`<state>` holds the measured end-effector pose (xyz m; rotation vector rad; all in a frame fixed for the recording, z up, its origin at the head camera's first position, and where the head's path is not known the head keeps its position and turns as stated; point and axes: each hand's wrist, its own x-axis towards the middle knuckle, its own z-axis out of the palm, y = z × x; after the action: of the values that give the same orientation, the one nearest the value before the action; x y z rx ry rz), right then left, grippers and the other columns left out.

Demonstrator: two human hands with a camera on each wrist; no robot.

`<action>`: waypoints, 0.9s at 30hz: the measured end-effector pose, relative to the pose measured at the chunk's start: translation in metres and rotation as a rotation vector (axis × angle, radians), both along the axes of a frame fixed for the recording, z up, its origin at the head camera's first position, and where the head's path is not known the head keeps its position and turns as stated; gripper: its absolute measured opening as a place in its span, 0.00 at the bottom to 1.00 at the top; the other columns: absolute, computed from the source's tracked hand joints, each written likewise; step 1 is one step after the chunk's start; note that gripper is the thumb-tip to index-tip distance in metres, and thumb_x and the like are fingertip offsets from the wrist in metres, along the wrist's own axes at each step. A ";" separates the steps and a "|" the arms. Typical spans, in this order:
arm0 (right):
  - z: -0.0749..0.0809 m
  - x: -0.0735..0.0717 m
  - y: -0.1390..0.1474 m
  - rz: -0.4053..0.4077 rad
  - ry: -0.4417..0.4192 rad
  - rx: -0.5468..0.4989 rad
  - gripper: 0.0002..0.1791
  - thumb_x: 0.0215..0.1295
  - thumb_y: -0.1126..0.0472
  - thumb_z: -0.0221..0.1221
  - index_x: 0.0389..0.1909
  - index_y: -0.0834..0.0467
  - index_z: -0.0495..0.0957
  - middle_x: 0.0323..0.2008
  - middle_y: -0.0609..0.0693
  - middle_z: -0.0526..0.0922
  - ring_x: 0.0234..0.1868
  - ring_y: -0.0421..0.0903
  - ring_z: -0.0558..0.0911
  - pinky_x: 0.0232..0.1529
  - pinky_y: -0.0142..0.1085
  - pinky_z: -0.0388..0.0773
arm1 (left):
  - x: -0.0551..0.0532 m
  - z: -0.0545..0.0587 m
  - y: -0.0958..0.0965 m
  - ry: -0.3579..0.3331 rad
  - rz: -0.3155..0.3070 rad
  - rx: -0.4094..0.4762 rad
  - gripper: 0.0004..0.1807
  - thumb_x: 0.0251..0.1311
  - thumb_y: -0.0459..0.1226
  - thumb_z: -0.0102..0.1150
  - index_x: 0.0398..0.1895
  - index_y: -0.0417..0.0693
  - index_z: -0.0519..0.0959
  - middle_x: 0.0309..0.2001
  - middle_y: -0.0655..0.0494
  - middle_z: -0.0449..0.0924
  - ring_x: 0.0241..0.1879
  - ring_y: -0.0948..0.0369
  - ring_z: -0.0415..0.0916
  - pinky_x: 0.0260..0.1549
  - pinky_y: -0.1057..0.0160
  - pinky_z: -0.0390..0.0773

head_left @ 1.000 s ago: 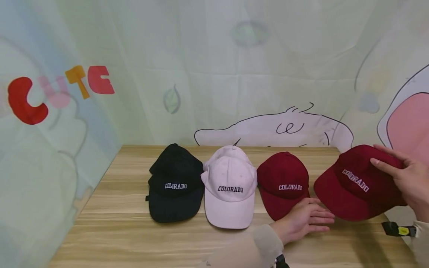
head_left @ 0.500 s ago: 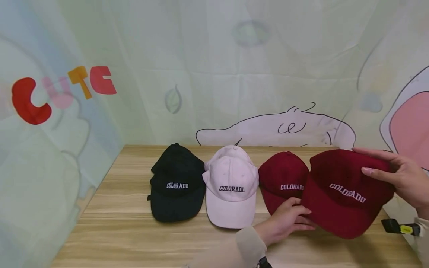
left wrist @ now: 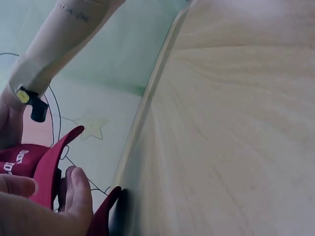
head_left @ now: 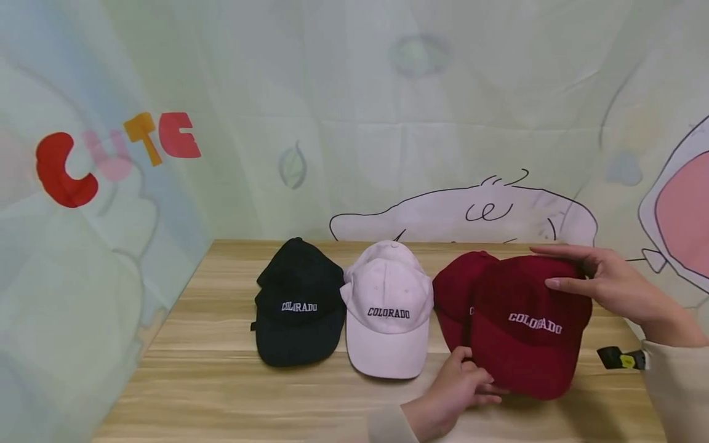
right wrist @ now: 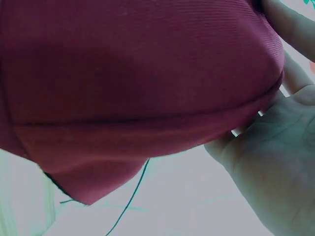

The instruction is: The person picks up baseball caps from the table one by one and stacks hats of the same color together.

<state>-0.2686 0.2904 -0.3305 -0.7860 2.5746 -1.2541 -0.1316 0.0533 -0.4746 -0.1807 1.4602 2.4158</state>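
My right hand (head_left: 615, 286) grips the crown of a dark red baseball cap (head_left: 532, 344) lettered COLORADO, thumb in front and fingers over the top. My left hand (head_left: 451, 391) is at the lower left of its brim; in the left wrist view the brim (left wrist: 47, 177) passes between thumb and fingers. The held cap is raised over the table and overlaps a second red cap (head_left: 451, 295), hiding much of it. In the right wrist view the crown fabric (right wrist: 138, 73) fills the upper part, beside my right palm (right wrist: 275, 142).
To the left of the red caps lie a pale pink cap (head_left: 388, 351) and a black cap (head_left: 299, 338), each with another cap of its colour showing behind it. All rest on a wooden table (head_left: 221, 400). A printed curtain (head_left: 354, 154) hangs behind.
My right hand has brought the red cap leftward, in front of the resting red cap. My left hand has moved left and down and now holds the brim's edge.
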 end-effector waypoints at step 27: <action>-0.051 -0.032 -0.056 -0.047 0.147 0.049 0.26 0.69 0.56 0.68 0.68 0.48 0.78 0.60 0.52 0.84 0.50 0.32 0.80 0.45 0.29 0.81 | 0.013 -0.012 -0.019 -0.074 0.028 -0.042 0.25 0.67 0.26 0.50 0.65 0.31 0.58 0.48 0.40 0.81 0.47 0.48 0.88 0.47 0.52 0.88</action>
<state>-0.3005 0.2344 -0.3819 -0.8421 2.7441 -1.1828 -0.1191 0.0347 -0.4867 -0.2988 1.4853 2.3751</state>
